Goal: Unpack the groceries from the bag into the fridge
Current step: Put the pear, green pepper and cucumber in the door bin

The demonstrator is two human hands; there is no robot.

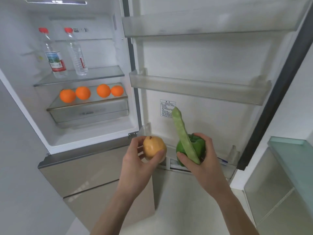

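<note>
Two hands raised before the open fridge (81,133), left hand (135,167) grip cupping a pear (154,149), right hand (201,165) grip clasping green pepper (198,146) and bean pod (183,134)

Off to the right stands a cabinet (250,192) with a white frame. Its top is a slab of pale green glass (294,153), thick at the edge and bare as far as I can see. Below it, the front panels (267,189) are frosted and greyish, split by a slim white rail, and whatever is behind them is too blurred to make out. A white wall (291,92) rises above the cabinet, just past the edge of the open fridge door (203,56). The floor (179,197) underfoot is pale, smooth and plain. On the far left a flat grey wall (15,158) runs down to that floor.
</note>
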